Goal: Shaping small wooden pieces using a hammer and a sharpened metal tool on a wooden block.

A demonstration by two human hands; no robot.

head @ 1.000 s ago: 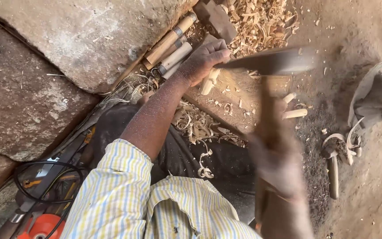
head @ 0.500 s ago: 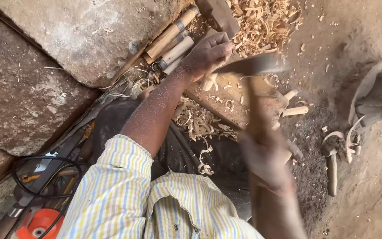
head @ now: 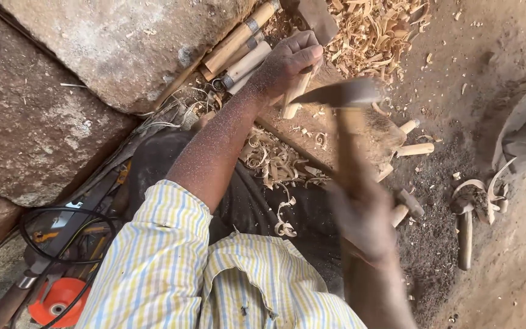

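My left hand (head: 287, 64) is closed around a short pale wooden piece (head: 292, 97), holding it upright on a wooden block (head: 342, 137). My right hand (head: 363, 216), blurred by motion, grips the wooden handle of an adze-like tool. The tool's dark metal head (head: 342, 94) is just right of the wooden piece, close to my left fingers. Wood shavings (head: 278, 161) lie around the block.
Several wooden-handled chisels (head: 238, 45) lean against a large stone slab (head: 92, 79) at the upper left. A pile of curled shavings (head: 375, 30) lies at the top. Small wooden pegs (head: 415, 148) lie right of the block. An orange power tool with black cable (head: 56, 298) sits lower left.
The tool head has swung down and left towards the wooden piece, and my right hand has come lower. My left hand keeps its hold on the piece.
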